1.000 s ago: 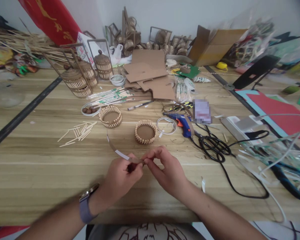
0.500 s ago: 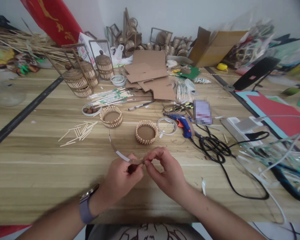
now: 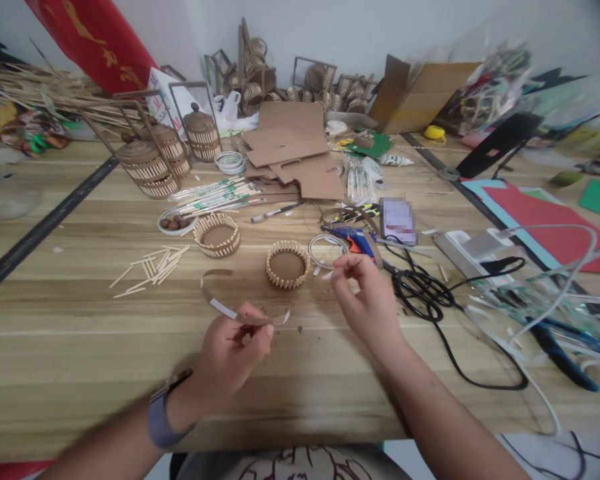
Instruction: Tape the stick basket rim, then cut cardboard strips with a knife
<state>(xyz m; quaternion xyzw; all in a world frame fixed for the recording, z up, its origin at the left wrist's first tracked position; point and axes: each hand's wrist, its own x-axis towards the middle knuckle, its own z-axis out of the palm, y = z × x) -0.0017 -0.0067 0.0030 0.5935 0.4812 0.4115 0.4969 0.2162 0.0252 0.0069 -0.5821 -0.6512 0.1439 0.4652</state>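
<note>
My left hand (image 3: 237, 347) pinches a narrow brown cardboard strip (image 3: 253, 321), its far end curling away to the left over the table. White paper shows on part of the strip, and a thin white curl sticks out at its right end. My right hand (image 3: 365, 293) is raised apart from it, thumb and fingers closed at a small white paper scrap (image 3: 329, 275). Just beyond the hands stands a round basket (image 3: 287, 283) with a brown base and a wall of short wooden sticks. A similar stick-walled basket (image 3: 217, 250) is to its left.
Loose sticks (image 3: 153, 270) lie at left, beside a bowl of brown balls (image 3: 175, 223). A blue glue gun (image 3: 353, 239), a white ring (image 3: 325, 260) and a coiled black cord (image 3: 425, 293) are near my right hand. Cardboard sheets (image 3: 290, 143) and lidded lanterns (image 3: 147, 167) stand farther back.
My right hand has let go of the strip's end and moved right and away from me, with a white scrap at its fingertips. My left hand keeps the strip, shifted slightly left.
</note>
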